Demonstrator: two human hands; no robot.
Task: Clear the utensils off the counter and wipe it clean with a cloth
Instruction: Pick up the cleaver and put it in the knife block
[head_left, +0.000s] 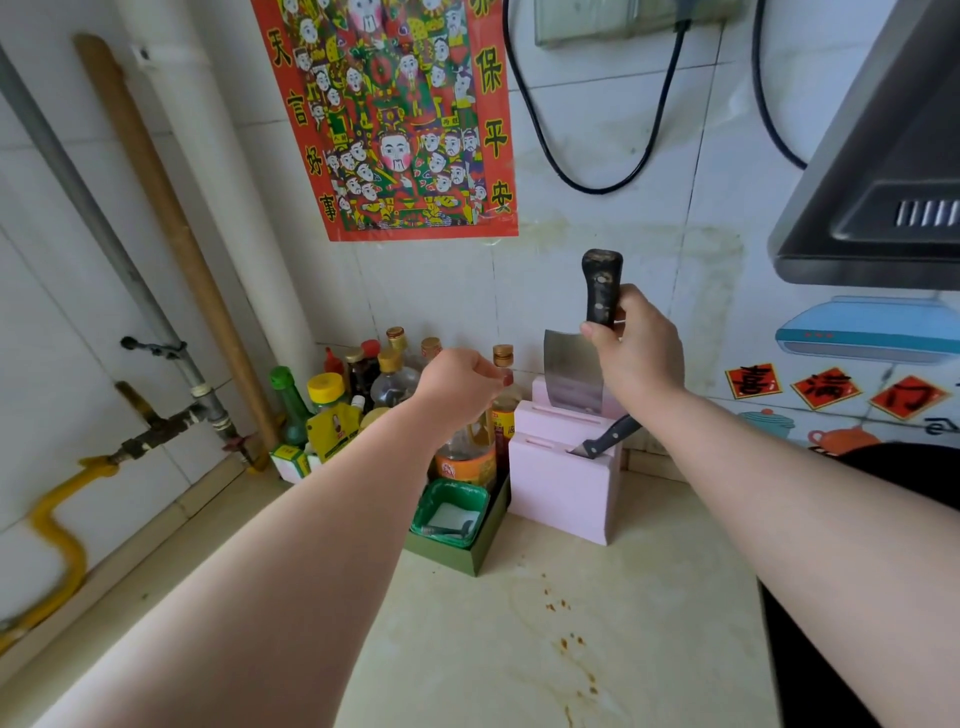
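- Right hand (636, 349): clenched round the black handle of the cleaver (574, 376), blade down, its lower part inside the back slot of the pink knife block (563, 480).
- Smaller black-handled knife (605, 439): tilted in a front slot of the same block.
- Left hand (457, 387): raised before the bottles (395, 374), fingers curled in (whether pinching anything, cannot tell).
- Counter (597, 649): pale, spotted with brown stains near its middle.
- Green tub (452, 512): just left of the block, in a dark green box.

Home kitchen, tiled wall (597, 291) with a red paper print (387, 114), sauce bottles (395, 374) crowded in the corner, pink knife block (563, 467) on a stained counter (571, 639), range hood (878, 197) at right
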